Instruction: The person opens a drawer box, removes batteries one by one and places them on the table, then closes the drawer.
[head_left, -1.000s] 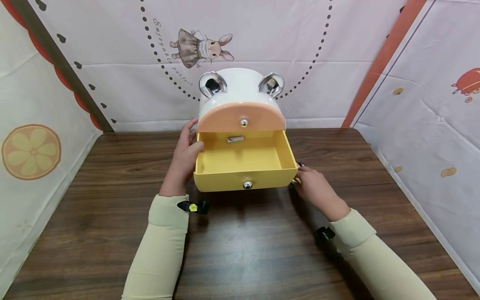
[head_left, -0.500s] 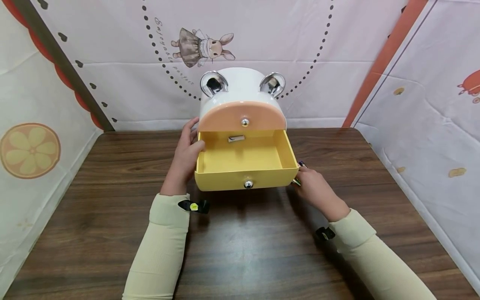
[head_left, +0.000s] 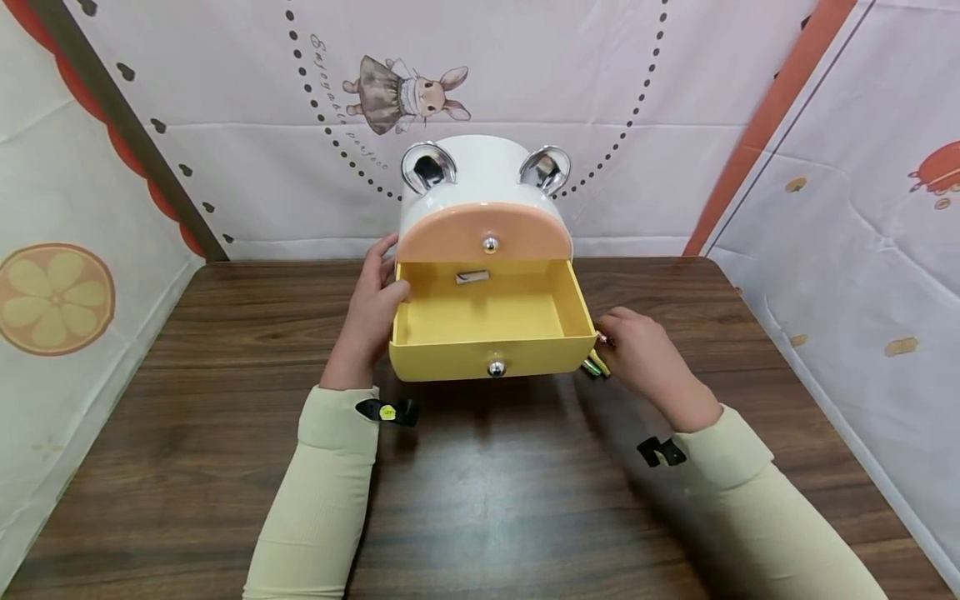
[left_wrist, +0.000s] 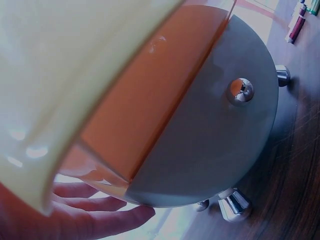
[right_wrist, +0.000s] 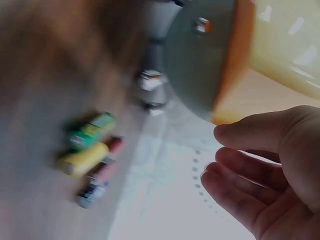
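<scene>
A white frog-shaped drawer box [head_left: 483, 175] stands at the back of the table. Its yellow drawer [head_left: 442, 360] is pulled out; the peach drawer above is pushed in. My left hand [head_left: 363, 325] lies against the box's left side, thumb at the drawer's rim, fingers stretched along the wall. Right of the drawer, my right hand [head_left: 648, 358] holds nothing, its thumb and fingers apart in the right wrist view. Beside it on the table lie small battery-like cylinders: a green one [right_wrist: 92, 131], a yellow one [right_wrist: 82, 161] and blurred red-and-dark ones [right_wrist: 97, 182].
In the left wrist view, a grey-green bottom drawer [left_wrist: 200, 115] with a silver knob [left_wrist: 241, 91] shows beneath. A small white piece [head_left: 472, 277] sits at the yellow drawer's back. Printed cloth [head_left: 637, 150] hangs behind the wooden table [head_left: 225, 433].
My right hand has shifted slightly up and right, uncovering more of the green and yellow cylinders. The left hand, box and drawer stay put.
</scene>
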